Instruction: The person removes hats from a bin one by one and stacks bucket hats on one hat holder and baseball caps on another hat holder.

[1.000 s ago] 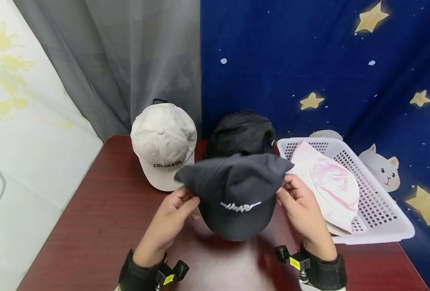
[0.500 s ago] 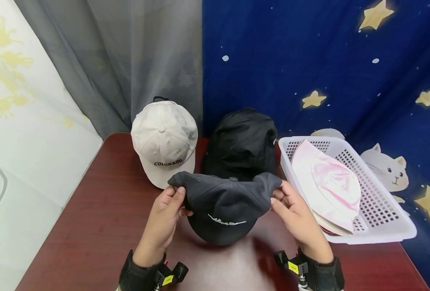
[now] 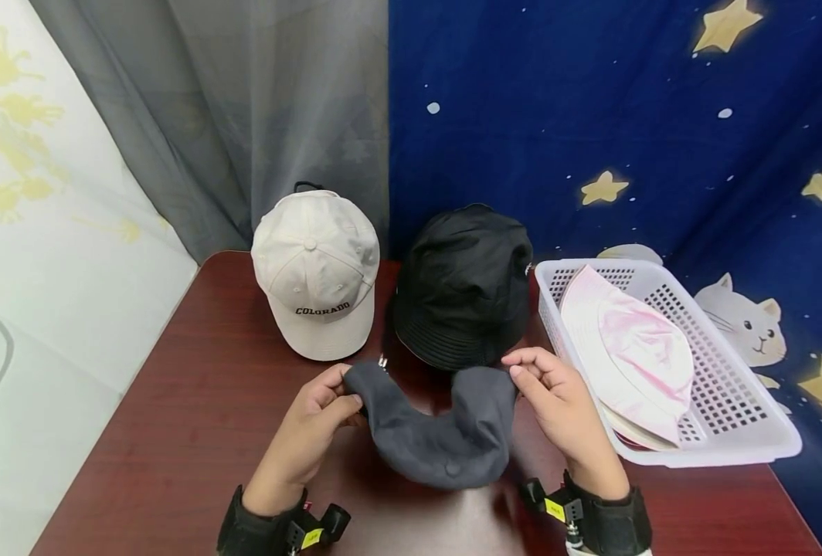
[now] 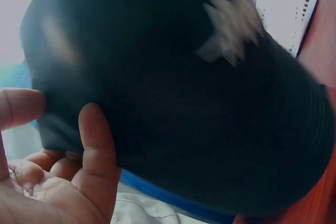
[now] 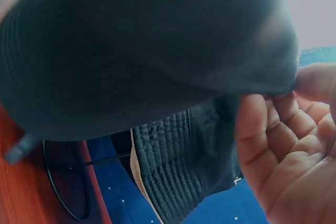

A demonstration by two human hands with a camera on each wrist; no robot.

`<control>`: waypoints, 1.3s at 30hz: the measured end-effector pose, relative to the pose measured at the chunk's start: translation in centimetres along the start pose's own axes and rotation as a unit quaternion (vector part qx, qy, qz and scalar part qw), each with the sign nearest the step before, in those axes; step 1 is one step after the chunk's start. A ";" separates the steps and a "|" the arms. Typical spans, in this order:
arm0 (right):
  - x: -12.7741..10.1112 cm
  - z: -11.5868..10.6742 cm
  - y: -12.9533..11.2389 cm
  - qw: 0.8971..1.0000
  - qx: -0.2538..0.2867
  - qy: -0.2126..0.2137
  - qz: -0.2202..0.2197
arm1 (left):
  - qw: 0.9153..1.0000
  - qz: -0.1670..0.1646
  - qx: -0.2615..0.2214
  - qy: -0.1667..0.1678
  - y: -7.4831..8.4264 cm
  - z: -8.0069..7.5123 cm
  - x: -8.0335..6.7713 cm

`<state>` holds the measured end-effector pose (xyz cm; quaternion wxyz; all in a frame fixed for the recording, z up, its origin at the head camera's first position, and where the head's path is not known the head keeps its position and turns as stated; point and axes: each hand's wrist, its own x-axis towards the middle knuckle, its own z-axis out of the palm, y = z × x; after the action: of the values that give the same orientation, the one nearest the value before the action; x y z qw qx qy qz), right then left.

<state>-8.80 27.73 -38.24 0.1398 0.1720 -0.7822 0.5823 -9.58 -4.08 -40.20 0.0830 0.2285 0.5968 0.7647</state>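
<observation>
Both hands point(image 3: 314, 409) pinch grey cap point(image 3: 439, 432) — folded

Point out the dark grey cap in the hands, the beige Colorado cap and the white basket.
dark grey cap point(image 3: 439, 440): head view, on the sagging crown between the hands.
beige Colorado cap point(image 3: 314, 262): head view, on its crown above the lettering.
white basket point(image 3: 731, 386): head view, on its perforated floor right of the pink hat.

We've got a matt dark grey cloth cap point(image 3: 439, 432) on a glossy, reddish wood-look table point(image 3: 188, 432). The basket point(image 3: 724, 432) beside it looks like white perforated plastic, and the black hat point(image 3: 463, 286) has a slight sheen.
</observation>
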 end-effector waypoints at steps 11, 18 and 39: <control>-0.1 -0.2 0.3 0.993 -0.017 -0.113 0.016 | 0.998 -0.032 -0.008 0.045 -0.3 -0.1 -0.2; -0.1 -0.5 0.3 0.993 -0.001 -0.120 -0.008 | 0.999 -0.031 -0.022 0.032 -0.3 -0.6 -0.7; 0.3 -0.6 0.0 0.950 0.306 -0.019 -0.054 | 0.997 -0.040 -0.027 0.064 -0.1 -2.4 -1.4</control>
<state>-9.03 28.26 -37.99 0.0968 0.2592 -0.5589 0.7817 -9.46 -6.65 -41.07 0.0815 0.1526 0.5884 0.7898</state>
